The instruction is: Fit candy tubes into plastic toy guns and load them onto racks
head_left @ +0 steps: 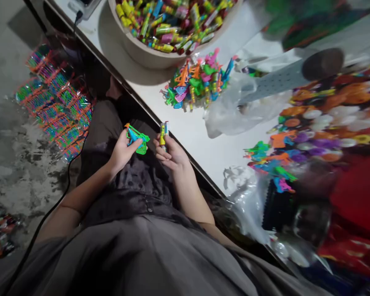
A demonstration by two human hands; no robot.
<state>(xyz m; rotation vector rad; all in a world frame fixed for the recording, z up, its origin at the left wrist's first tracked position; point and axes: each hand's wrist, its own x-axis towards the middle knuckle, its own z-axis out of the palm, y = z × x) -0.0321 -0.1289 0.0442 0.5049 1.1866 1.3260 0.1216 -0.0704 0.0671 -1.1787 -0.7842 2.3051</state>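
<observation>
Above my lap, my left hand (pixel 121 151) is closed on a small green and blue plastic toy (pixel 140 149) with an orange tip. The toy's exact kind is hard to make out. Just to the right, my right hand (pixel 176 155) pinches small candy tubes (pixel 163 135) in yellow and whitish wrapping, held upright between thumb and fingers. The two hands are apart. On the white table (pixel 185 144) beyond them lies a pile of colourful plastic toys (pixel 199 84), mixed with similar wrapped tubes.
A round tub (pixel 142 53) full of wrapped tubes stands at the table's far side. Clear plastic bags (pixel 225 115) and more mixed toys (pixel 283 142) lie to the right. Packed bags of colourful items (pixel 58 102) rest on the floor at left, near a black cable (pixel 68 176).
</observation>
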